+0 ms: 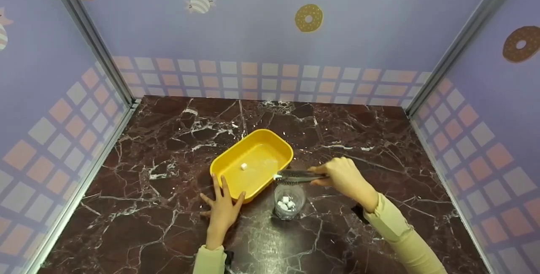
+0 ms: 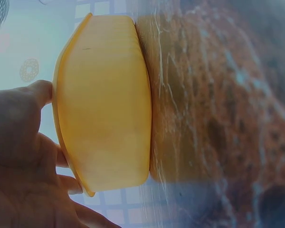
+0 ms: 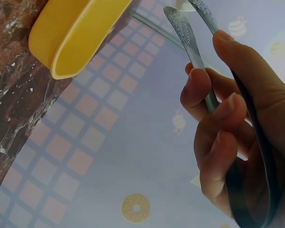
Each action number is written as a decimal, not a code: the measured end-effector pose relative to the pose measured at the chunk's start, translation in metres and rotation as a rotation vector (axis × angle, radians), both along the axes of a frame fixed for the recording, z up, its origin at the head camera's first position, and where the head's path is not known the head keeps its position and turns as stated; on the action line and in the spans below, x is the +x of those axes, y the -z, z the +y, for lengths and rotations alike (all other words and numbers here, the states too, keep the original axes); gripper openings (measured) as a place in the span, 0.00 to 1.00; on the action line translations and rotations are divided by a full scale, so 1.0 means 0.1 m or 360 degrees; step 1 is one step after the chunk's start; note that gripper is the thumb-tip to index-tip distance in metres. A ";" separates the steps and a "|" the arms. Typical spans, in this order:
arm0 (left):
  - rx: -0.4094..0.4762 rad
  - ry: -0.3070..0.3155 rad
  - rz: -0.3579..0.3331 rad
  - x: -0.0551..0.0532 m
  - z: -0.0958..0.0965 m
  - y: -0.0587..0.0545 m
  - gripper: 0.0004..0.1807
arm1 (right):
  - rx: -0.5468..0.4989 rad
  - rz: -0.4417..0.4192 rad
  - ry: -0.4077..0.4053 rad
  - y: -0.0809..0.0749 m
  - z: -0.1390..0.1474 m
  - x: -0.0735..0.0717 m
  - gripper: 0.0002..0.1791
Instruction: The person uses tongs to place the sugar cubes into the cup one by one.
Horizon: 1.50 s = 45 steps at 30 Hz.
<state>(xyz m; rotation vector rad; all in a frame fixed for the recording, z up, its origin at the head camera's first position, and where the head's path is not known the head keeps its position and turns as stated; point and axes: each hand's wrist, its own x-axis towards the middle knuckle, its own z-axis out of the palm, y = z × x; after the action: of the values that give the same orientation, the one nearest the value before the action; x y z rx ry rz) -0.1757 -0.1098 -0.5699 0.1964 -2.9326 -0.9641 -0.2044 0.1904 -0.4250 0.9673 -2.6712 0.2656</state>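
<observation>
A yellow rectangular tub (image 1: 230, 151) stands slantwise on the table with one small white cube (image 1: 244, 166) inside. My left hand (image 1: 223, 210) rests with spread fingers on its near rim; in the left wrist view the fingertips touch the rim of the tub (image 2: 104, 104). My right hand (image 1: 344, 177) grips metal tongs (image 1: 299, 176), also seen in the right wrist view as tongs (image 3: 185, 35) with perforated tips. A white cube (image 1: 276, 176) sits at the tongs' tips, above and beside a clear cup (image 1: 290, 215). Several white cubes (image 1: 286, 204) lie in the cup.
The table (image 1: 139, 206) is dark red marble-patterned, with tiny white specks behind the tub. Purple printed panels (image 1: 253, 21) close in the back and both sides, with metal posts (image 1: 464, 25) at the corners.
</observation>
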 end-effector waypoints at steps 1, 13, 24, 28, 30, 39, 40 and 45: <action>0.0000 0.0000 0.0002 0.00 0.00 0.00 0.45 | 0.0000 -0.0001 -0.0014 0.02 0.02 0.02 0.17; 0.0015 -0.0008 -0.0036 -0.01 0.01 0.01 0.45 | 0.0089 -0.0033 -0.0023 0.19 0.13 0.14 0.18; 0.0018 -0.0006 -0.0046 -0.01 0.01 0.01 0.46 | 0.0100 -0.0002 -0.0003 0.26 0.14 0.13 0.17; 0.0012 -0.0001 -0.0037 -0.01 0.01 0.01 0.46 | 0.0099 0.0014 0.0012 0.26 0.15 0.13 0.18; 0.0013 -0.0003 -0.0026 -0.01 0.00 0.01 0.46 | 0.0098 -0.0017 0.0019 0.25 0.15 0.13 0.19; 0.0027 -0.0009 -0.0067 -0.02 0.00 0.02 0.46 | 0.0111 -0.0084 0.0048 0.21 0.13 0.14 0.19; 0.0030 -0.0009 -0.0068 -0.02 0.00 0.02 0.45 | 0.0108 -0.0089 0.0053 0.20 0.13 0.14 0.19; 0.0040 -0.0016 -0.0024 -0.02 0.01 0.01 0.45 | 0.0104 -0.0086 0.0069 0.19 0.15 0.13 0.19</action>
<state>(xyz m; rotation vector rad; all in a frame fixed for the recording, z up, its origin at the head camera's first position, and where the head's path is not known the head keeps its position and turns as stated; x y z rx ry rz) -0.1772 -0.1089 -0.5713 0.2204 -2.9311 -1.0029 -0.1916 0.2050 -0.4439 0.9329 -2.7621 0.1988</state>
